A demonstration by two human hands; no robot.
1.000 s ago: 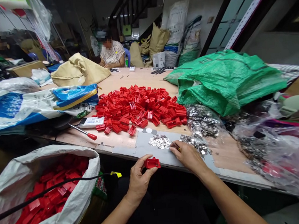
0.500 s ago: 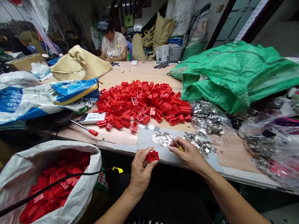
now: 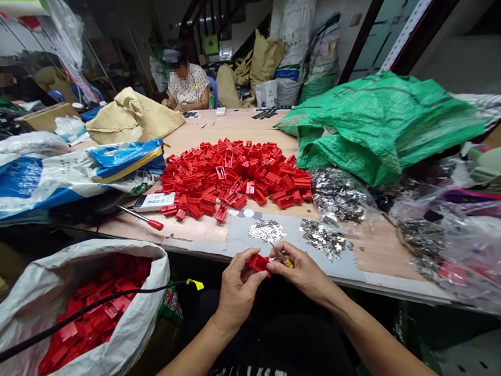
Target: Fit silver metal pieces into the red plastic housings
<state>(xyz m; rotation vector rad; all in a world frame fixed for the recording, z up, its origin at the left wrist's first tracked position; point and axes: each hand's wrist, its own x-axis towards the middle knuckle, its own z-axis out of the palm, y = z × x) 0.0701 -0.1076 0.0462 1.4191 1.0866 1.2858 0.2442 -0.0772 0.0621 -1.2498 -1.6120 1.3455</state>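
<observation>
My left hand (image 3: 237, 286) is closed on a small red plastic housing (image 3: 258, 262), just off the table's front edge. My right hand (image 3: 296, 270) grips a thin metal tool with a yellow handle (image 3: 288, 263); its exact kind is unclear. The right fingertips meet the right end of the housing, and whether they also hold a small metal piece cannot be made out. Beyond the hands, a pile of bright metal pieces (image 3: 266, 231) and a darker metal pile (image 3: 325, 239) lie on a grey sheet (image 3: 237, 236).
A heap of red housings (image 3: 236, 174) covers the mid-table. An open white sack (image 3: 154, 290) of red parts stands at left, crossed by a black cable (image 3: 111, 297). A red-handled screwdriver (image 3: 155, 224), green sack (image 3: 385, 123) and plastic bags (image 3: 470, 245) lie around. Another person (image 3: 186, 85) sits opposite.
My right hand has moved left to meet the red housing, which has turned in my left hand. The camera view has shifted slightly.
</observation>
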